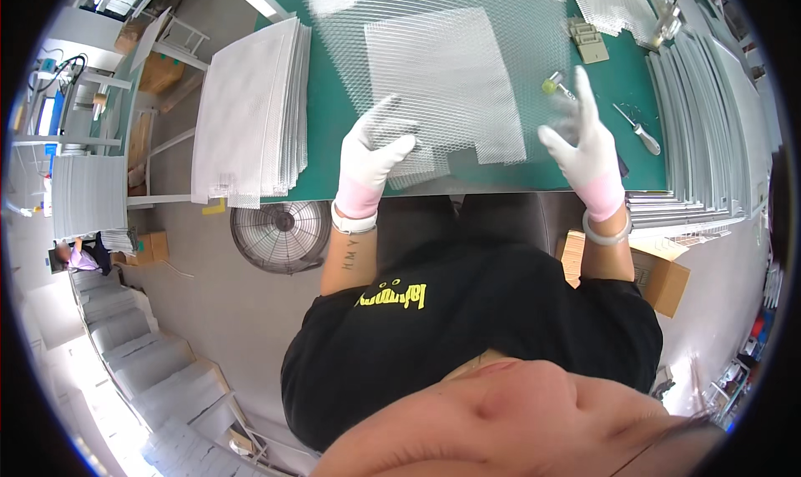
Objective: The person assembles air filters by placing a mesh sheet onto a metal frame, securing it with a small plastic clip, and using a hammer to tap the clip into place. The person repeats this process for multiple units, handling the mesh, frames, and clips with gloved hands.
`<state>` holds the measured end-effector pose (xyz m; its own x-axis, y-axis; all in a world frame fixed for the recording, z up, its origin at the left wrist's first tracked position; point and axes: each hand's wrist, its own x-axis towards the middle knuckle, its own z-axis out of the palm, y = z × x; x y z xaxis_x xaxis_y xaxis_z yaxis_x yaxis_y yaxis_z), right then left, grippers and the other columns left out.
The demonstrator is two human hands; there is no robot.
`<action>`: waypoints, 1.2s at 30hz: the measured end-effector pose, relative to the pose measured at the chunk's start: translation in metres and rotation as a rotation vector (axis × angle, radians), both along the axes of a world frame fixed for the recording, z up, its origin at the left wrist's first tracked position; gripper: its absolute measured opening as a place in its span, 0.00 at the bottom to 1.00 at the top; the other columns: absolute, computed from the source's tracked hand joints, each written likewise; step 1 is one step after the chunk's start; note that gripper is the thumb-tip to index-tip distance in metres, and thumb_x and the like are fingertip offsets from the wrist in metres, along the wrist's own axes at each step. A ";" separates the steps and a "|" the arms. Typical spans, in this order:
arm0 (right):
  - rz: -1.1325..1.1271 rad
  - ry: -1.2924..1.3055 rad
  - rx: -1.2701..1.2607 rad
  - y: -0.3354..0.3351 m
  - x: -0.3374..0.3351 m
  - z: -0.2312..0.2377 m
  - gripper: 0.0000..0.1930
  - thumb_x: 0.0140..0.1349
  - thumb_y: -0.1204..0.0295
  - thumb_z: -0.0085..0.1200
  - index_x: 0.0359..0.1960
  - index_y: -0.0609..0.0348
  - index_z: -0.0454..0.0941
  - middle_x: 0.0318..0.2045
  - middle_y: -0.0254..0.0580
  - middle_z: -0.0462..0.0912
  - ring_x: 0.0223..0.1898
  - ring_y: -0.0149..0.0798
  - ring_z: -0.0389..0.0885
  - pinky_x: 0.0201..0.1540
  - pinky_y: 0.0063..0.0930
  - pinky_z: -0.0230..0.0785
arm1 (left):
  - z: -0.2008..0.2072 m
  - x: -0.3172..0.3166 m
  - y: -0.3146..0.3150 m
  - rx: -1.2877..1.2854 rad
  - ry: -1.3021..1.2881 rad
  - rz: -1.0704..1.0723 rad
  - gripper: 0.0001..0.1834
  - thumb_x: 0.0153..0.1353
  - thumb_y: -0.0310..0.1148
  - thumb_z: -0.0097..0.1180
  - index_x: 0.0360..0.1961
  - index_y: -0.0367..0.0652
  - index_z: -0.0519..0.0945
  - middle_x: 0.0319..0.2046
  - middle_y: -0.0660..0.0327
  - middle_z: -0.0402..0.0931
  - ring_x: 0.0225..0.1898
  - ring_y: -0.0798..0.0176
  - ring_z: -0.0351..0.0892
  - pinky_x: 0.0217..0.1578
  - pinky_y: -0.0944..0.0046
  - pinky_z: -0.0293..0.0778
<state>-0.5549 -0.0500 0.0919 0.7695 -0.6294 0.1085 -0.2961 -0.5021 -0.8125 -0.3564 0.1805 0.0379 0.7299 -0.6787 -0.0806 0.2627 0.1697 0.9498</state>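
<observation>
White mesh sheet: the pale one point(442, 80) on the green table point(324, 118), between the hands. Overlaps a bigger loose mesh point(546, 39); can't tell which is on top.
Left hand point(375, 151): thumb and fingers spread, nothing clearly gripped. Fingers over the sheet's near-left edge; can't tell if they're touching.
Right hand point(586, 147): wide, looks empty, off the sheet's right side. Some fingers are blurry.
Mesh step: imo just handling or lining up the sheet, nothing pinched.
Mesh grip: lifting or shifting it would call for both edges held, without dragging the loose mesh.
Table tools: yellow-green-ended tool point(549, 85) near the right hand, screwdriver point(647, 141) beyond it.
Panel stacks: white sheets point(246, 110) left, grey panels point(705, 126) right.
</observation>
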 end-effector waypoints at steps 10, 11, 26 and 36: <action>-0.007 0.092 -0.208 -0.003 0.042 -0.070 0.45 0.56 0.63 0.65 0.73 0.62 0.55 0.35 0.62 0.82 0.36 0.58 0.83 0.41 0.40 0.76 | -0.033 0.015 -0.006 0.588 -1.021 0.213 0.39 0.52 0.33 0.70 0.66 0.38 0.71 0.43 0.53 0.79 0.40 0.59 0.81 0.43 0.61 0.78; -0.004 0.156 -0.178 -0.003 0.045 -0.072 0.45 0.57 0.62 0.65 0.73 0.61 0.55 0.35 0.62 0.82 0.37 0.59 0.83 0.42 0.41 0.76 | -0.034 0.017 -0.007 0.626 -1.105 0.207 0.37 0.52 0.34 0.70 0.65 0.38 0.72 0.43 0.53 0.79 0.42 0.56 0.80 0.45 0.59 0.77; 0.076 0.311 -0.303 -0.009 0.053 -0.106 0.39 0.61 0.56 0.60 0.71 0.60 0.61 0.53 0.60 0.80 0.55 0.56 0.79 0.58 0.42 0.72 | -0.064 0.033 -0.010 0.853 -1.038 0.069 0.36 0.55 0.42 0.66 0.64 0.41 0.73 0.43 0.51 0.78 0.47 0.49 0.79 0.50 0.56 0.75; 0.203 0.656 -0.273 -0.018 0.068 -0.072 0.35 0.63 0.55 0.57 0.68 0.60 0.65 0.47 0.61 0.82 0.50 0.58 0.80 0.56 0.45 0.72 | -0.064 0.039 -0.015 0.936 -1.041 0.006 0.36 0.56 0.42 0.66 0.65 0.42 0.72 0.47 0.45 0.76 0.50 0.45 0.77 0.54 0.53 0.73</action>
